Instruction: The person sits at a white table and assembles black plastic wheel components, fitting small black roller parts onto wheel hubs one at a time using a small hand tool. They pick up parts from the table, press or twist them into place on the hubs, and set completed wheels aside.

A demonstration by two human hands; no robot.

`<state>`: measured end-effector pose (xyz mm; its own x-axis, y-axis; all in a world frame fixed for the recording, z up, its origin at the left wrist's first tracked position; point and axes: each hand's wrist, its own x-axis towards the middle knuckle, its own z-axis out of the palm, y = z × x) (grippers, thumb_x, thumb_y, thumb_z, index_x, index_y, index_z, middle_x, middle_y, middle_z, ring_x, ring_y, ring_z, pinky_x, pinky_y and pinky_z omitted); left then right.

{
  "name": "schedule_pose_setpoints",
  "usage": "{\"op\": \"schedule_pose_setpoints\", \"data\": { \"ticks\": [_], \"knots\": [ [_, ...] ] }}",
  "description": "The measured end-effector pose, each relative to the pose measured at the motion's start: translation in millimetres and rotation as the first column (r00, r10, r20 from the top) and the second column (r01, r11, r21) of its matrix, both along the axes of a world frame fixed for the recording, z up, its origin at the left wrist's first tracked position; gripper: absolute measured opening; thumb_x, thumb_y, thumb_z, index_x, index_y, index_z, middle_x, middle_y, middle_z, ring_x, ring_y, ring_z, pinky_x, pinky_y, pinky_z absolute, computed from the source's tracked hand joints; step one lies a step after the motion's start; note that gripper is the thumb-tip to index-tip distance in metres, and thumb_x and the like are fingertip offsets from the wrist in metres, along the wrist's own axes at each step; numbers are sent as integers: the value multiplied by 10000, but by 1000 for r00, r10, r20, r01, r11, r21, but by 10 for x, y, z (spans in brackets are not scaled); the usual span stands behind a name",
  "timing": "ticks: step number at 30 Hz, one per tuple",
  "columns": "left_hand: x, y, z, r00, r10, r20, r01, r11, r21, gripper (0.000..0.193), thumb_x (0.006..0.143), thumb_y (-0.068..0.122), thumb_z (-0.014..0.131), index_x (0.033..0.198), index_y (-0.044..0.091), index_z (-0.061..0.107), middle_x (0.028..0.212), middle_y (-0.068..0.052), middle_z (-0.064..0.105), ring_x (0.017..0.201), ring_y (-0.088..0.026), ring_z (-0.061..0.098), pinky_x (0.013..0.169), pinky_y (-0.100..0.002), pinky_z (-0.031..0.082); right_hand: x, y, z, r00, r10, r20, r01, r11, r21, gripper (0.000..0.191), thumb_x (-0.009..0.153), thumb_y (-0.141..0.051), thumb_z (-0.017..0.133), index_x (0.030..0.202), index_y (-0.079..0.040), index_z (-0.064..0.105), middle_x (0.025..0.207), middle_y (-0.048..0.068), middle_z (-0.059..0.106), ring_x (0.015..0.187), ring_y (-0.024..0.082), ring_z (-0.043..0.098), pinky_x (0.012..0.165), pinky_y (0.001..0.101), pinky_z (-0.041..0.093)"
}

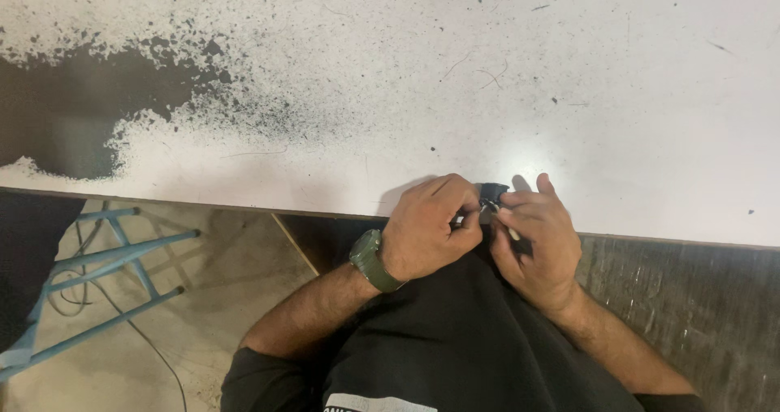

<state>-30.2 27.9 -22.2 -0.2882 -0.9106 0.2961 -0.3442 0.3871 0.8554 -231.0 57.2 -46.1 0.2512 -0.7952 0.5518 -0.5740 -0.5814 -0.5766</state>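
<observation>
Black shirt (455, 331) of mine fills the bottom of the view, forearms coming up out of it to the table edge. Both hands are bunched together right at the near edge of the white table (569, 95). My left hand (426, 227), the one with the olive green watch (372, 260) on the wrist, is curled tight and pinching a small shiny metal bit (486, 210). My right hand (535, 237) is closed around a small dark piece (492, 191) that pokes out above my fingers, with a thin pale stick (512, 233) lying across them. Honestly too small to tell what the metal bit is. Tabletop's pretty beat up: paint worn off in a big dark patch (73, 103) on the left. Light blue metal frame (97, 266) sits on the floor down left.
</observation>
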Motion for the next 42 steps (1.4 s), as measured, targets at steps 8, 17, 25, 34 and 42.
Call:
{"op": "schedule_pose_setpoints", "data": {
  "ticks": [8,17,25,34,42],
  "knots": [
    [184,-93,142,979,-136,153,136,991,11,94,868,114,654,956,99,627,967,-39,712,849,-228,687,752,-377,559,-262,-428,208,969,-89,-231,69,993,-96,293,955,38,802,1161,-53,614,1116,102,717,1121,243,705,1291,586,348],
    [1645,-1356,317,664,478,575,-608,793,44,587,925,416,768,1310,23,564,1279,-161,607,1094,-270,623,885,-454,542,-553,-496,328,983,-183,-32,181,982,-63,129,1111,-59,662,1190,-18,568,1134,127,669,1086,227,680,1290,606,416],
    [2064,-2390,600,597,543,591,-425,838,-342,377,1001,288,758,1245,13,678,1243,-208,616,1102,-330,602,899,-487,516,-295,-372,271,977,-210,18,206,970,128,215,1068,-112,662,1238,-9,581,1110,157,667,1065,256,689,1271,530,439],
    [1271,-1763,567,646,256,719,-230,963,-137,162,829,206,777,947,109,724,885,-68,658,798,-204,553,739,-356,484,-257,-471,381,995,-91,-45,96,989,109,179,945,-32,647,1106,-105,672,1071,72,689,1182,254,659,1258,584,386],
    [277,-363,304,896,29,443,149,921,-361,341,855,99,741,1186,84,659,1146,-56,672,1111,-244,601,1034,-470,447,-96,-488,502,969,42,-242,8,979,201,500,740,-316,837,1183,-112,725,1088,94,619,1282,321,525,1214,635,205]
  ]
}}
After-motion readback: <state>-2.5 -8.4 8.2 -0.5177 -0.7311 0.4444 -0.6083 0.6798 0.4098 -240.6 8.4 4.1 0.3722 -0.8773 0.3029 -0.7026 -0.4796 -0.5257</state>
